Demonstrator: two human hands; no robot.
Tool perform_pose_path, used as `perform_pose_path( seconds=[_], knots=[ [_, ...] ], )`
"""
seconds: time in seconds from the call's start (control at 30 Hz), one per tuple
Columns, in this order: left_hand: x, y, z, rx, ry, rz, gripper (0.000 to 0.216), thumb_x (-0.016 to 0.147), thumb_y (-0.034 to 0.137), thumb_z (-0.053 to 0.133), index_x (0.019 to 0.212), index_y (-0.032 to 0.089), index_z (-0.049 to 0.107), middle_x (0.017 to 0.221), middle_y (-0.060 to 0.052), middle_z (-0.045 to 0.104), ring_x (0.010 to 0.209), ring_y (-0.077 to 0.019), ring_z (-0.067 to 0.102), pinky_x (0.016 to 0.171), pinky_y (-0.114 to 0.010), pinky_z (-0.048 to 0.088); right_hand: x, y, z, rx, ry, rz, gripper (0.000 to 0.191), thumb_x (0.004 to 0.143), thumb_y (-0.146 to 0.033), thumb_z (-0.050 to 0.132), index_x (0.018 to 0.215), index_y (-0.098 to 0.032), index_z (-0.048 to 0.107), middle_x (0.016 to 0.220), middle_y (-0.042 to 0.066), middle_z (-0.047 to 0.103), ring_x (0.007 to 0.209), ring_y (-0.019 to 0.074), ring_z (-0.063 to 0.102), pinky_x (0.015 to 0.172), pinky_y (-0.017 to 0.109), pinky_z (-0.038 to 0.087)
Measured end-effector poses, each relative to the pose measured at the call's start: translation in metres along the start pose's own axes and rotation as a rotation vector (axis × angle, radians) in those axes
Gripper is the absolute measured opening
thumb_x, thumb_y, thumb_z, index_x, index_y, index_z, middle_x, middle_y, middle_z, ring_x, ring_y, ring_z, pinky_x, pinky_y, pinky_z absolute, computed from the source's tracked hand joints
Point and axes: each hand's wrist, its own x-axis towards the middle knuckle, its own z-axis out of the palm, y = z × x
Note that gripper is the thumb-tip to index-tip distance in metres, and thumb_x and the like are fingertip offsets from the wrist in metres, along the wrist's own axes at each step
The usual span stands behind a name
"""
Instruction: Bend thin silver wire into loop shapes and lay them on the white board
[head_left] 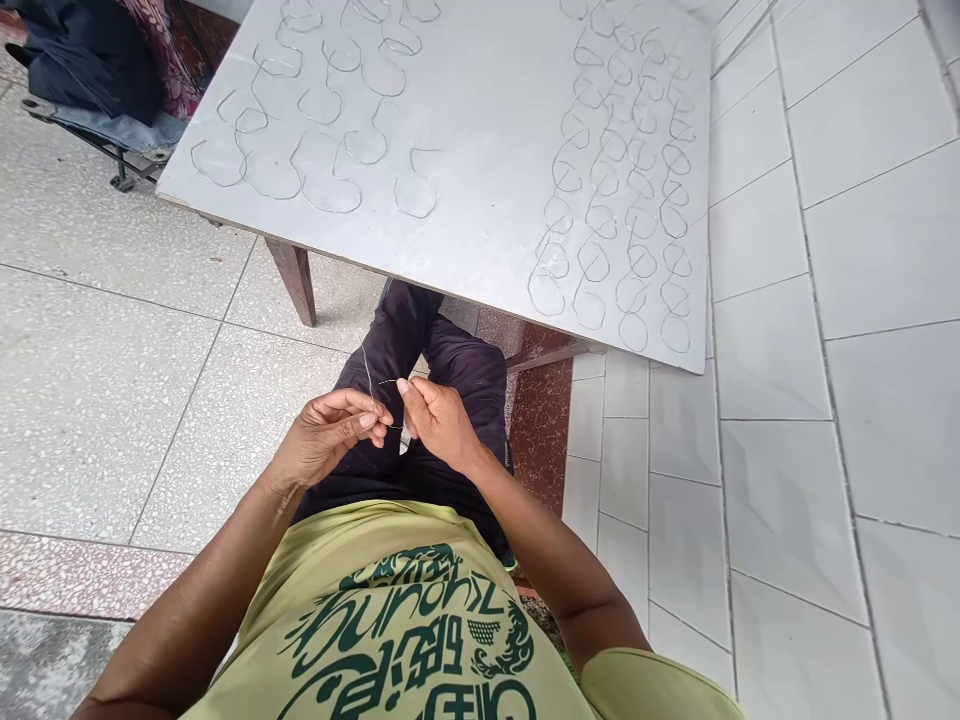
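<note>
A thin piece of wire (368,370) is held between my two hands above my lap, with one end sticking up. My left hand (334,428) pinches it between thumb and fingers. Close beside it, my right hand (439,420) is closed on the same wire, its thumb near a short end that points left. The wire curves between the hands, and part of it is hidden by my fingers. On the white table ahead lie several bent wires (417,190) at the left, shaped in open S-like curves. More curled wires (592,262) lie in rows along the right side.
The white tabletop (487,120) has its near edge just beyond my knees. A wooden table leg (292,280) stands at the left. A folding chair (142,135) with dark cloth is at the far left. A white tiled wall (772,350) runs along the right.
</note>
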Motion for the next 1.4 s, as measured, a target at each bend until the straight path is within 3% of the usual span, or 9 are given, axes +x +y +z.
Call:
perform_pose_path(
  seconds=[0.27,0.47,0.83,1.07,1.23,1.4],
  knots=[
    [-0.002,-0.008,0.005,-0.120,0.091,-0.038,0.012,0.083,0.019,0.086,0.093,0.016,0.080,0.083,-0.006,0.078,0.063,-0.0116,0.070,0.061,-0.022,0.060,0.003,-0.002,0.000,-0.027,-0.019,-0.058,0.047,0.110,-0.050,0.039,0.070,-0.026,0.039,0.053,-0.005,0.045,0.050,0.0128,0.046,0.059,0.029,0.037],
    [-0.001,-0.002,0.001,-0.196,0.076,-0.119,0.014,0.085,0.025,0.085,0.088,0.012,0.080,0.084,-0.007,0.075,0.073,-0.0145,0.071,0.068,-0.024,0.061,0.003,-0.001,-0.003,-0.039,-0.051,-0.096,0.045,0.110,-0.046,0.041,0.070,-0.025,0.038,0.054,-0.005,0.045,0.050,0.0126,0.045,0.059,0.028,0.037],
    [-0.007,-0.007,0.004,-0.253,0.047,-0.135,0.014,0.085,0.025,0.084,0.085,0.012,0.078,0.073,-0.005,0.071,0.067,-0.0118,0.065,0.065,-0.022,0.055,0.002,-0.007,-0.004,-0.080,-0.137,-0.169,0.042,0.111,-0.043,0.039,0.073,-0.025,0.036,0.059,-0.005,0.044,0.055,0.0121,0.042,0.060,0.027,0.035],
    [-0.009,0.007,0.006,0.104,0.097,-0.016,0.031,0.091,0.036,0.080,0.114,0.015,0.080,0.088,-0.010,0.078,0.080,-0.0185,0.070,0.075,-0.029,0.057,0.006,-0.006,-0.015,-0.210,-0.147,-0.174,0.046,0.110,-0.047,0.037,0.071,-0.024,0.031,0.062,-0.005,0.035,0.056,0.0119,0.033,0.060,0.030,0.029],
    [-0.004,0.013,0.013,0.382,0.221,0.049,0.024,0.091,0.040,0.079,0.098,0.017,0.083,0.084,-0.007,0.078,0.071,-0.0161,0.068,0.071,-0.028,0.056,0.003,-0.007,-0.015,-0.206,-0.175,-0.162,0.046,0.110,-0.049,0.039,0.071,-0.023,0.038,0.062,-0.005,0.041,0.057,0.0118,0.037,0.060,0.029,0.031],
    [-0.002,0.015,0.015,0.432,0.266,0.068,0.023,0.090,0.040,0.079,0.090,0.018,0.083,0.081,-0.006,0.079,0.067,-0.0157,0.068,0.068,-0.028,0.056,0.002,-0.006,-0.017,0.135,-0.129,0.025,0.047,0.108,-0.059,0.041,0.084,-0.022,0.056,0.069,-0.002,0.059,0.062,0.0124,0.057,0.065,0.026,0.046]
  ],
)
